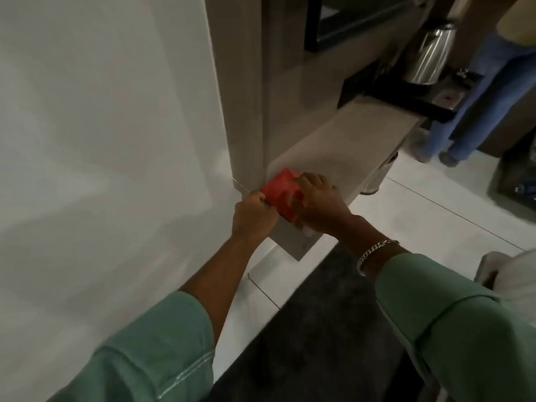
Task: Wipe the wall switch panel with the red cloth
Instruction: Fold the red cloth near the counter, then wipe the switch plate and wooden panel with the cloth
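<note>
Both hands (255, 213) (317, 204) on red cloth (282, 195), long axis diagonal.

Both arms reach forward and down in rolled green sleeves, forearms bare. The left hand (253, 214) is curled into a closed grip, knuckles up. The right hand (317, 204) lies close beside it, palm down, fingers bent, a silver chain bracelet (374, 252) on its wrist.

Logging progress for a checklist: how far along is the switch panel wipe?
Done: the red cloth is picked up. In hand: both hands, left hand and right hand, hold it over the wooden counter corner. Left: no switch panel is in view, so wiping seems not yet begun.
</note>
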A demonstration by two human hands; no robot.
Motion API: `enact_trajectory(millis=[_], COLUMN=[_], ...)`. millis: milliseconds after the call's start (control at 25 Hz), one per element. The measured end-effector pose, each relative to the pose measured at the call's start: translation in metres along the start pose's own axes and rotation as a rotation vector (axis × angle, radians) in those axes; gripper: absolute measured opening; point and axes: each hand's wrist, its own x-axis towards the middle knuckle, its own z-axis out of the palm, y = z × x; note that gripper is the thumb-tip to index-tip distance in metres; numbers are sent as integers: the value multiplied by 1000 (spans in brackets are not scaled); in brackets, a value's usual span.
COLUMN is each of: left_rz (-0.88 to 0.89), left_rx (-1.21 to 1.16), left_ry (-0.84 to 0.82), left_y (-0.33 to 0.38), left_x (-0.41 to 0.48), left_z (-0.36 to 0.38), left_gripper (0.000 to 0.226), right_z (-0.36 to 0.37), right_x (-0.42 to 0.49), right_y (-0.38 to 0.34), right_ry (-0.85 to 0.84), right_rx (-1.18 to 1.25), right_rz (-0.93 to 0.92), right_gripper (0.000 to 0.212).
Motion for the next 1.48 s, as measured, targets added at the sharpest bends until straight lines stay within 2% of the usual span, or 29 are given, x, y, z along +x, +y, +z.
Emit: enact_trajectory(millis=[120,160,280,360,440,560,680,720,800,920,1080,1160,1280,1360,1480], left_rz=[-87,-170,-449,-517,-515,-449,-316,-265,-194,-116,26,98,240,364,567], left_rx=[-93,-217,-636,-703,-692,-711,-612,-569,-514,-525,-552,-553,-503,-477,-413], left_ry=[-49,-69,-105,-105,-70,-50,-95,-105,-116,-106,-82,-16,119,291,662], left_y=[-6,-8,-11,-17,-21,-21,-17,-15,-11,-9,-10,-11,-7,-4,-6], left_x=[10,13,18,17,11,1,-17,-27,-46,-84,-145,-180,-234,-271,-321], left_z=[28,34,37,33,23,-13,-70,-94,-139,-213,-313,-363,-434,-477,-540], left_gripper=[18,14,28,35,31,15,9,8,11,29,31,29,28,27,22], right_z=[22,26,36,37,43,42,30,24,13,-7,-28,-41,-61,-70,-80], right_x=[7,4,-3,-13,-24,-41,-49,-51,-54,-67,-92,-105,-124,-136,-154], right_y=[13,13,14,6,-5,-36,-83,-104,-146,-216,-308,-357,-435,-487,-556], right_ry=[-7,3,91,100,111,177,160,162,228,323,438,486,579,634,681], right_rx=[51,76,163,237,315,331,207,164,108,96,282,375,553,669,816], right_rz=[85,74,55,50,36,-38,-196,-254,-331,-351,-525,-635,-693,-718,-742], right_gripper=[55,52,43,38,35,49,88,96,96,87,73,76,82,84,86])
